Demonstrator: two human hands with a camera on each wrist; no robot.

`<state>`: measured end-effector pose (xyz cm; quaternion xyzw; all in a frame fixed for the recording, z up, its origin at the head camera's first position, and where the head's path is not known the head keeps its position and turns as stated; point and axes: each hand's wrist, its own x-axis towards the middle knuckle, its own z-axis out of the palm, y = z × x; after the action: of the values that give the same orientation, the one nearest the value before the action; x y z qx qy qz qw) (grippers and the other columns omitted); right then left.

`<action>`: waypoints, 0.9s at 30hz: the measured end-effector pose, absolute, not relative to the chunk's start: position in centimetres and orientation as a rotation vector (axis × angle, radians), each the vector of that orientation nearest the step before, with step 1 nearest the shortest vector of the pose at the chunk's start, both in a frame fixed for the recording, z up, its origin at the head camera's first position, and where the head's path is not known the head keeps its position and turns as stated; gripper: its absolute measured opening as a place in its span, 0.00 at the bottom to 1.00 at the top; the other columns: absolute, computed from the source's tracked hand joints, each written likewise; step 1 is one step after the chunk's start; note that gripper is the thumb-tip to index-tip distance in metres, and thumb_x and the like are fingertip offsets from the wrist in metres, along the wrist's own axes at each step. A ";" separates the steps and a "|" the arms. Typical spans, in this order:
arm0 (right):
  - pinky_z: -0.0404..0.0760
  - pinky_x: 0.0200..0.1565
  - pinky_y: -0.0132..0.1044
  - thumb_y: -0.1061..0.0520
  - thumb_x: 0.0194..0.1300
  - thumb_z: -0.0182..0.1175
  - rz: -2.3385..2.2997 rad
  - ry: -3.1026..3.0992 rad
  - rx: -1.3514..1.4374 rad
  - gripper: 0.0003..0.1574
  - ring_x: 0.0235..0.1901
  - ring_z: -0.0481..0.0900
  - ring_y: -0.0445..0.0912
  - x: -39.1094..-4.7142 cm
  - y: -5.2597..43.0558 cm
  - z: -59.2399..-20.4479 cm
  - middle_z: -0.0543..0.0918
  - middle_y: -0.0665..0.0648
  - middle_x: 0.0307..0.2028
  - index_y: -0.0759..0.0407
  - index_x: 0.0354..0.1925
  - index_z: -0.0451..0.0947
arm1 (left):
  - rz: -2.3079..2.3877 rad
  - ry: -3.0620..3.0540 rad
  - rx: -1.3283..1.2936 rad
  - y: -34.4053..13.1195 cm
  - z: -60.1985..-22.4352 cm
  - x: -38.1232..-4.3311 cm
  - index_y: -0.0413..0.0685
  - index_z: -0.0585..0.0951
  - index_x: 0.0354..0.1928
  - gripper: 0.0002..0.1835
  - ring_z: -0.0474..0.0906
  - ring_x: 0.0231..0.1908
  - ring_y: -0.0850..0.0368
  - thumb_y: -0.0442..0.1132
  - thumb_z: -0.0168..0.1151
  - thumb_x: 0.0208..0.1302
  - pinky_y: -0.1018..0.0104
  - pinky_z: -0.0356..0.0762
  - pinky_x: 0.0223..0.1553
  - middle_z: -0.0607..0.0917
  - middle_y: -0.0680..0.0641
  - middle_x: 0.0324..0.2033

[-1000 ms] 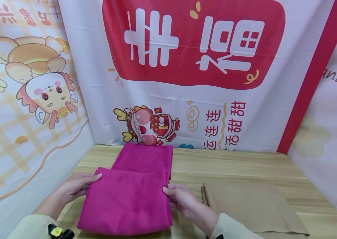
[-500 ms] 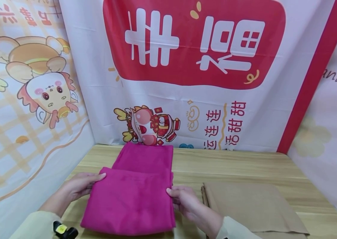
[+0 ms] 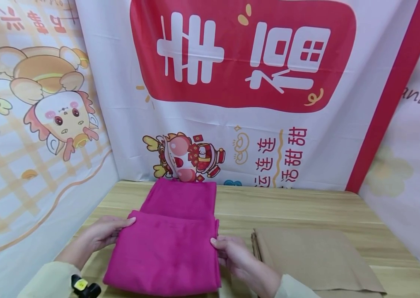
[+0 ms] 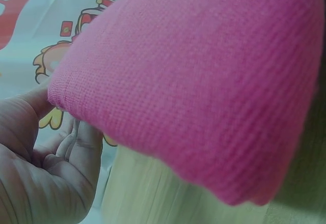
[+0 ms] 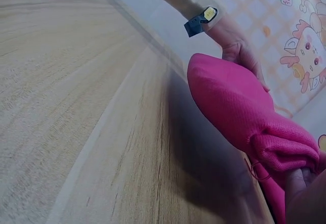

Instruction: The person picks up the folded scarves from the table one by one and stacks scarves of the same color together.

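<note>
A folded magenta knit cloth (image 3: 165, 252) is held up at the front of the table, its near edge hanging above the wood in the right wrist view. My left hand (image 3: 107, 232) pinches its far left corner, thumb on top and fingers underneath. On the other side my right hand (image 3: 234, 254) grips the right edge, thumb on top; the layered folds (image 5: 285, 147) bunch at its fingers in the right wrist view. Behind the held part lies a flat magenta piece (image 3: 182, 198), reaching to the back edge of the table and partly covered by it.
A folded brown paper-like sheet or stack (image 3: 314, 260) lies on the wooden table (image 3: 288, 207) to the right. Printed fabric walls stand at the back (image 3: 322, 149), the left (image 3: 46, 174) and the right (image 3: 407, 165).
Both hands have shifted a little to the right, carrying the folded cloth with them. The flat piece behind and the brown sheet have stayed in place.
</note>
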<state>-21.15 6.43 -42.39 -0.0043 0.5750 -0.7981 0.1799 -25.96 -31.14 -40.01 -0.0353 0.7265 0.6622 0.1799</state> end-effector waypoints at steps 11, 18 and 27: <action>0.84 0.37 0.34 0.63 0.68 0.57 -2.270 1.585 0.009 0.07 0.29 0.83 0.40 -20.8 6.8 -42.8 0.86 0.53 0.28 0.66 0.40 0.80 | 1.872 2.055 -0.111 -30.6 -40.6 -26.1 0.38 0.85 0.37 0.14 0.85 0.34 0.56 0.43 0.62 0.68 0.63 0.83 0.39 0.87 0.47 0.31; 0.84 0.39 0.36 0.63 0.68 0.58 -2.279 1.570 0.025 0.10 0.30 0.84 0.42 -20.7 7.0 -43.3 0.86 0.54 0.29 0.70 0.44 0.79 | 1.879 2.045 -0.118 -30.3 -41.0 -26.2 0.41 0.85 0.35 0.12 0.85 0.33 0.58 0.43 0.62 0.68 0.64 0.83 0.38 0.87 0.48 0.30; 0.84 0.38 0.36 0.63 0.68 0.58 -2.283 1.570 0.062 0.09 0.30 0.84 0.42 -20.7 7.1 -43.8 0.86 0.54 0.29 0.68 0.42 0.80 | 1.879 2.039 -0.135 -30.2 -41.6 -26.4 0.39 0.85 0.34 0.12 0.85 0.32 0.57 0.43 0.63 0.67 0.63 0.84 0.38 0.87 0.47 0.29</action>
<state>-20.73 7.13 -43.83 0.0218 0.5568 -0.8097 0.1841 -26.36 -30.16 -41.57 -0.0478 0.7222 0.6657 0.1816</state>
